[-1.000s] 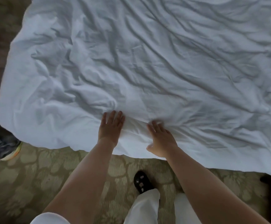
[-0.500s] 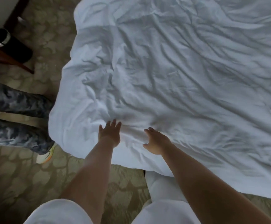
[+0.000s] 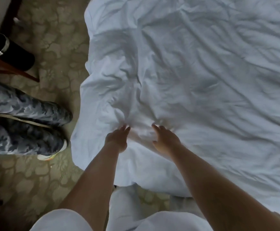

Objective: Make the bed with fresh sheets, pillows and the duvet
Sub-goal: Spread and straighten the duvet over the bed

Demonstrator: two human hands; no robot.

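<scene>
A wrinkled white duvet [image 3: 202,72] covers the bed, and its near left corner hangs over the edge toward the carpet. My left hand [image 3: 116,139] and my right hand [image 3: 166,140] rest on it side by side, close to that corner. The fingertips of both hands dig into the fabric. Folds bunch up around and between them, and a small ridge of cloth rises between the two hands. No pillows are in view.
Another person's legs in blue camouflage trousers [image 3: 24,120], with a light shoe [image 3: 52,154], stand on the patterned carpet [image 3: 52,47] just left of the bed corner. A black flask [image 3: 7,49] and a dark wooden furniture leg [image 3: 10,15] are at the far left.
My view and both hands have shifted left along the bed edge toward the corner. My fingers went from lying flat on the duvet to digging in and bunching it.
</scene>
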